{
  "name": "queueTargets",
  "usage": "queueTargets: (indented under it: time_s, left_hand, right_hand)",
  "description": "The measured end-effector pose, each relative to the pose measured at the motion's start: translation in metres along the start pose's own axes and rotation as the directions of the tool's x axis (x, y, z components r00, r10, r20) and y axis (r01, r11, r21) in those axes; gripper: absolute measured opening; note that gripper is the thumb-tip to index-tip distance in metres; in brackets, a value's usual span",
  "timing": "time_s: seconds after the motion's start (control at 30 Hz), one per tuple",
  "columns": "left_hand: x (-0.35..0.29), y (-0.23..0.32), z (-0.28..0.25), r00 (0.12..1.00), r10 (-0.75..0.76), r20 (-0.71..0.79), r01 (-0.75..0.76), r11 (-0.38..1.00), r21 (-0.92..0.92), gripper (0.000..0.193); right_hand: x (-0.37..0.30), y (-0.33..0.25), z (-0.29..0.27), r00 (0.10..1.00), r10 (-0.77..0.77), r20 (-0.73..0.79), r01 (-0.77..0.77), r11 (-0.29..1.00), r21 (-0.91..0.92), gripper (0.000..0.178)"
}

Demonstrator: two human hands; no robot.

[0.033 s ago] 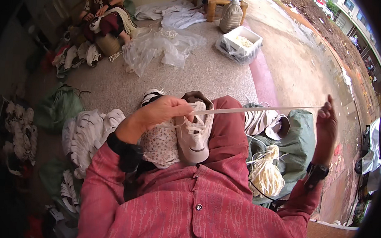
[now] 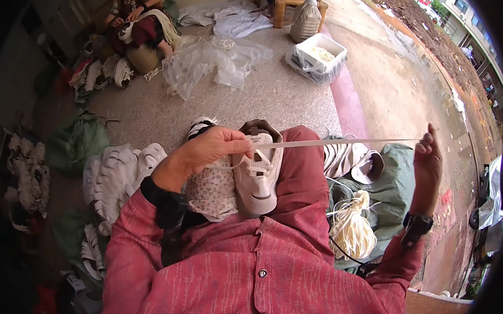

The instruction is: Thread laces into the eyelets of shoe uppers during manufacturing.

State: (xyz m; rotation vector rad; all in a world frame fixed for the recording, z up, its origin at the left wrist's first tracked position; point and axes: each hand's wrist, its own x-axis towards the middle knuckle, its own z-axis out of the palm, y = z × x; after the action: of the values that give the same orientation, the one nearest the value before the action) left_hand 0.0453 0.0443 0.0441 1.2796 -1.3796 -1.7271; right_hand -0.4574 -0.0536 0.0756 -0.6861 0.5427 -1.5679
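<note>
A white sneaker (image 2: 259, 187) with a brown collar lies on my lap, its toe pointing toward me. White lacing crosses the lower part of its front. Beside the shoe, my left hand (image 2: 220, 147) pinches a flat white shoelace (image 2: 344, 143) between thumb and fingers. From there the lace runs taut to the right, over my knee. My right hand (image 2: 428, 162), raised far out to the right, grips its other stretch with curled fingers. A flowered cloth (image 2: 213, 193) covers my left thigh next to the sneaker, and another dark-and-white shoe (image 2: 200, 126) shows behind my left wrist.
A bundle of cream laces (image 2: 352, 229) and several pale shoes (image 2: 343, 161) rest on a green sack (image 2: 396, 189) at my right. White shoes (image 2: 112, 177) are heaped at my left. Farther off are a white tub (image 2: 326, 51), plastic sheeting (image 2: 211, 59) and a seated person (image 2: 139, 18).
My right hand has shifted very slightly to the left and down. The lace stays taut, and my left hand has barely moved.
</note>
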Motion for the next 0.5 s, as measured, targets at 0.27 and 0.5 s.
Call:
queueTargets:
  time_s: [0.27, 0.5]
  left_hand:
    - [0.018, -0.018, 0.011, 0.988, -0.022, -0.152, -0.058, 0.862, -0.504, 0.018]
    - [0.018, 0.001, 0.012, 0.976, -0.105, -0.191, -0.041, 0.772, -0.635, 0.019]
  right_hand:
    - [-0.015, -0.028, 0.033, 0.977, -0.115, 0.18, 0.063, 0.961, 0.269, 0.042]
    - [-0.088, -0.088, 0.085, 0.698, -0.16, 0.698, -0.017, 0.971, 0.239, 0.03]
